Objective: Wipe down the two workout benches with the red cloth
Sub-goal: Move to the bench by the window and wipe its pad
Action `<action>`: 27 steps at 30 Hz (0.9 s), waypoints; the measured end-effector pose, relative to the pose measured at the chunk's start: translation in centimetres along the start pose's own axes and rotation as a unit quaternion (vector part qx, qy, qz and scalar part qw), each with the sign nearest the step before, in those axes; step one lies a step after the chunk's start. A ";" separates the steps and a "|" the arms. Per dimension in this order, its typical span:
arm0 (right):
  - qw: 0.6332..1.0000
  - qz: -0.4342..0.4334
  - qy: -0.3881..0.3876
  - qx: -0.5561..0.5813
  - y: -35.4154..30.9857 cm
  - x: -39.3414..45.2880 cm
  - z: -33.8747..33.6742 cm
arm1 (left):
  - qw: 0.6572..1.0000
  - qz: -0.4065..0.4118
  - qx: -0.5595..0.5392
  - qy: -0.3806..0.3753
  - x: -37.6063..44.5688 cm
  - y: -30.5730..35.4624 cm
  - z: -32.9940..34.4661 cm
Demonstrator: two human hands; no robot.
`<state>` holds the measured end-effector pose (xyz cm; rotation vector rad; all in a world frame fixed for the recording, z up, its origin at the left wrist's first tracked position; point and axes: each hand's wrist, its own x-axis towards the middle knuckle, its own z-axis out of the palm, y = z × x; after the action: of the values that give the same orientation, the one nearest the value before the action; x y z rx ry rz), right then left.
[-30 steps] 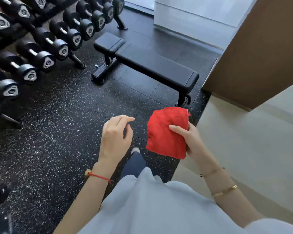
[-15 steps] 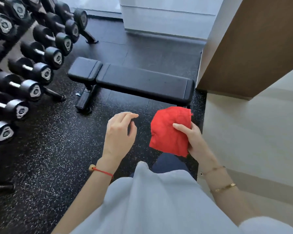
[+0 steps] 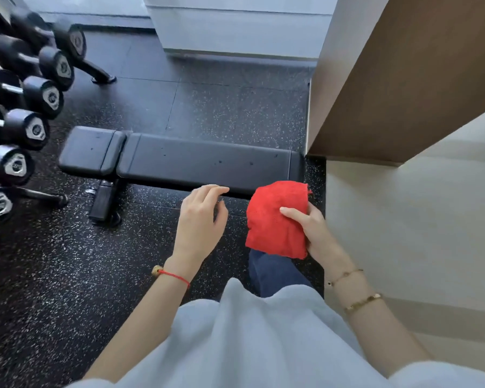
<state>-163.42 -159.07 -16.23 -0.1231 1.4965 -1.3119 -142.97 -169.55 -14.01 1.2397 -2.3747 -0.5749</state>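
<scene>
Red cloth (image 3: 276, 219), loosely folded, textured weave w/ a frayed edge, sits in the right hand (image 3: 315, 233): thumb across the front, fingers curled behind, a firm grip. It hangs in the air, not yet on anything. The workout bench (image 3: 196, 161) lies straight ahead & below the hands, long axis running left-right across the view; short seat pad at left, long back pad at right, a narrow gap between. Cloth is held just over the near edge of the bench's right end, so the right hand is nearer that end; judging by this, the wipe would start there & run leftwards along the pad. Left hand (image 3: 199, 222) holds nothing, fingers loosely curled, hovering near the pad's near edge mid-length. Pad looks like smooth black vinyl, matte, a few small specks on top. Floor (image 3: 67, 275) is black speckled rubber. Dumbbell rack (image 3: 25, 93) stands at left, near the seat end. Only one bench in view; 2nd not visible.
</scene>
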 end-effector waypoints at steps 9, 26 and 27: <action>0.997 0.065 0.037 -0.015 -1.7 16.6 -2.6 | 0.997 -0.033 0.030 -0.063 11.3 -4.4 11.7; 0.994 0.061 0.059 -0.064 10.9 42.5 -3.7 | 0.992 -0.031 0.079 -0.095 18.3 -19.3 35.5; 0.994 0.051 0.051 -0.077 12.0 43.6 -3.8 | 0.993 -0.028 0.078 -0.086 18.2 -20.5 36.9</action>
<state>-177.50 -181.01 -53.34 -0.0803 1.6686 -1.1355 -158.06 -189.12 -52.79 1.3765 -2.5764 -0.5418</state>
